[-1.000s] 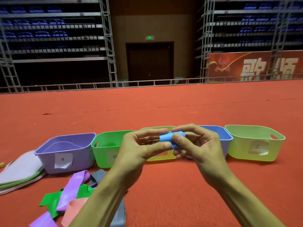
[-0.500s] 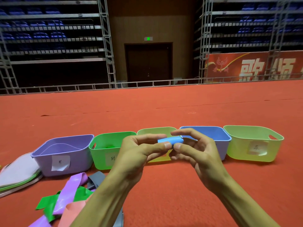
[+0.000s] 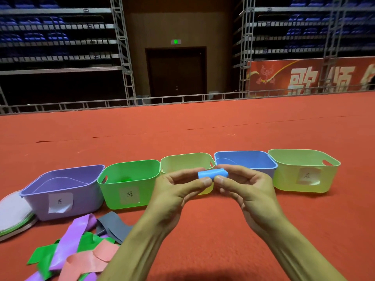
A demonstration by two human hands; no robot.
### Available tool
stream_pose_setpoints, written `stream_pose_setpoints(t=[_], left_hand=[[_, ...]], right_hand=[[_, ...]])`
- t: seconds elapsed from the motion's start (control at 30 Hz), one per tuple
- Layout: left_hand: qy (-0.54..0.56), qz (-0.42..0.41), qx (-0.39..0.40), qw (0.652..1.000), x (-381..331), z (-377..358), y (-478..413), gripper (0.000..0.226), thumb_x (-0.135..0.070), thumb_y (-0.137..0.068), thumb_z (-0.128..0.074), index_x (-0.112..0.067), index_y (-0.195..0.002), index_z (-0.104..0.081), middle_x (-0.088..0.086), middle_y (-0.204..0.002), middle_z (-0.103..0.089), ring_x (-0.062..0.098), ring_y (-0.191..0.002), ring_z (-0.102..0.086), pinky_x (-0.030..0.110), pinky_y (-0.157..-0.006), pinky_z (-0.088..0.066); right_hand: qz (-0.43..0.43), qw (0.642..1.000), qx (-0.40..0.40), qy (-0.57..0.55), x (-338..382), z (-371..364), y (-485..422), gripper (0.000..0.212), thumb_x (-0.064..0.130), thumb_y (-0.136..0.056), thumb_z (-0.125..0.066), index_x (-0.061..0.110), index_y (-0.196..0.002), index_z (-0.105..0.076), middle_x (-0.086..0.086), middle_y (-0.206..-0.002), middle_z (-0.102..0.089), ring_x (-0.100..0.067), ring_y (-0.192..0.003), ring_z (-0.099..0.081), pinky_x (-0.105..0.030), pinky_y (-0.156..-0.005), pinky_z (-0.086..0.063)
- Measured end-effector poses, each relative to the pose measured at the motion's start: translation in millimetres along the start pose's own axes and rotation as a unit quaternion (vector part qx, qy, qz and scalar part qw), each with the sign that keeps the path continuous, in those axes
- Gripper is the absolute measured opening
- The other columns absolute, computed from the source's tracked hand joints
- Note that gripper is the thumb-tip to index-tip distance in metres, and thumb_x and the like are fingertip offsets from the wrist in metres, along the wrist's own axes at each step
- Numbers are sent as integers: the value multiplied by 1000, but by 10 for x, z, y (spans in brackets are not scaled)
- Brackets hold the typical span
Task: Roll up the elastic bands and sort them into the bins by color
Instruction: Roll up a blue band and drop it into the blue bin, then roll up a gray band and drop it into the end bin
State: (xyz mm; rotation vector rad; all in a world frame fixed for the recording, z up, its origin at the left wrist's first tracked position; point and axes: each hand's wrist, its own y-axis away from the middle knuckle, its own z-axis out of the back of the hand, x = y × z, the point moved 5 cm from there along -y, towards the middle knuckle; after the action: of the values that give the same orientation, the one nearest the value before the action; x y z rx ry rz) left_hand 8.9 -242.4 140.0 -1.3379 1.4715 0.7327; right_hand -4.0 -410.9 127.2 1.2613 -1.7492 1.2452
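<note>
Rolled blue band held level before the blue bin.

Bare left grip, right grip, bare forearms

Open red carpet lies between you and the bins, and more beyond them. The row, from the purple bin to the pale green bin, stands rim to rim, tops open. Loose bands and a flat stack crowd your lower left.
</note>
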Motion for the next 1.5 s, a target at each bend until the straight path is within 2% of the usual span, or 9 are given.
stream_pose_setpoints(t=[0.13, 0.27, 0.4, 0.57, 0.77, 0.9, 1.03, 1.2, 1.5], left_hand=[[-44, -22, 12, 999, 119, -16, -49, 33, -2, -60, -89, -4, -92, -81, 18, -98, -78, 20, -88, -74, 25, -78, -58], [-63, -47, 2, 997, 328, 11, -183, 31, -8, -59, -90, -7, -89, -81, 22, -96, -77, 27, -88, -74, 36, -88, -58], [-88, -31, -20, 995, 642, 27, -403, 38, -6, -56, -95, -2, -90, -80, 24, -92, -77, 23, -80, -72, 31, -78, -57], [-66, 11, -31, 997, 988, -20, -788, 42, -7, -61, -92, -5, -101, -78, 23, -95, -77, 24, -84, -74, 30, -78, -61], [-104, 71, -64, 990, 1434, 6, -1194, 48, -17, -59, -92, -7, -103, -76, 11, -93, -80, 17, -81, -75, 24, -63, -58], [-181, 143, -106, 967, 2158, 246, -1195, 62, -30, -39, -101, -7, -91, -78, 8, -79, -79, 13, -65, -71, 30, -63, -60], [-279, 92, -122, 948, 2558, 379, -1130, 32, -23, -47, -101, -23, -69, -77, -3, -61, -74, 7, -43, -53, 19, -58, -55], [-288, 39, -121, 949, 2591, 425, -1210, 33, -45, -43, -95, -29, -64, -75, -3, -59, -73, 6, -42, -49, 15, -53, -44], [-262, 21, -96, 960, 2570, 401, -1238, 31, -39, -48, -98, -23, -59, -73, 2, -54, -70, 6, -44, -43, 18, -49, -34]], right_hand=[[18, 1000, 1, -4, -70, 124, 10, 71, 41, -41, -103, 6, -99, -81, -22, -97, -77, -21, -81, -72, -25, -66, -57], [12, 1000, -7, -7, -198, 287, -36, 47, 24, -48, -98, 7, -90, -82, -20, -85, -76, -19, -68, -68, -25, -60, -55], [-22, 999, -39, 2, -440, 483, -167, 67, 40, -37, -104, 6, -90, -82, -19, -83, -76, -19, -66, -68, -25, -61, -55], [-40, 995, -63, 61, -527, 757, -453, 25, 6, -65, -86, 4, -89, -80, -20, -87, -78, -20, -71, -72, -27, -63, -57], [-7, 966, -86, 245, -294, 1176, -1376, 20, 1, -73, -89, 3, -88, -77, -11, -79, -78, -16, -65, -68, -29, -68, -59], [-26, 895, -102, 433, -406, 1487, -2408, 38, 15, -59, -97, 6, -89, -77, -7, -69, -76, -22, -62, -75, -39, -70, -65], [-89, 787, -27, 609, -923, 1618, -3116, 23, 21, -55, -94, 11, -69, -80, -5, -56, -72, -15, -58, -72, -36, -72, -63], [-179, 725, 21, 665, -1408, 1726, -3487, 28, 18, -56, -95, 3, -72, -78, -8, -55, -69, -18, -49, -69, -30, -67, -62], [-201, 628, 89, 746, -1782, 1571, -3491, 47, 28, -56, -98, 6, -82, -66, -6, -62, -74, -19, -49, -72, -37, -64, -65]])
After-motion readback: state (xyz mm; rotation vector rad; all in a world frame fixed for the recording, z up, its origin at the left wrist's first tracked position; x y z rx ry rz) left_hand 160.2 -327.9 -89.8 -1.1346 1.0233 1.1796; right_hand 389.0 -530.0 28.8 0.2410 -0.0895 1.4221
